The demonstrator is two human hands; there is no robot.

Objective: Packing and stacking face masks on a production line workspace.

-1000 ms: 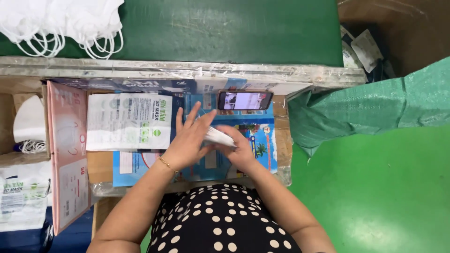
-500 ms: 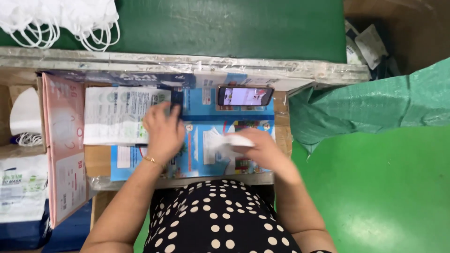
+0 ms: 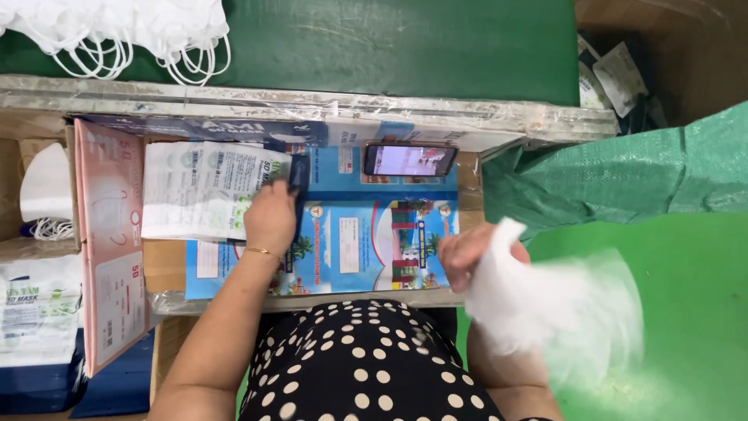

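My left hand (image 3: 271, 218) rests on the right edge of a stack of white printed plastic pouches (image 3: 202, 201), with its fingers on a small dark object (image 3: 298, 175) at the stack's corner. My right hand (image 3: 471, 253) is out past the table's right edge and grips a white filled pouch (image 3: 545, 300), which is blurred by motion. Between the hands lies a blue printed sheet (image 3: 366, 242) on the work surface. A phone (image 3: 410, 159) with a lit screen lies at the sheet's far edge.
A pink box (image 3: 109, 234) stands at the left, with packed mask pouches (image 3: 35, 312) below it. Loose white masks (image 3: 117, 35) lie on a green belt (image 3: 389, 47) beyond the metal rail. A green woven sack (image 3: 623, 179) hangs at the right over green floor.
My left hand has moved left from the middle of the sheet to the pouch stack. My right hand has swung right, off the table, carrying the white pouch.
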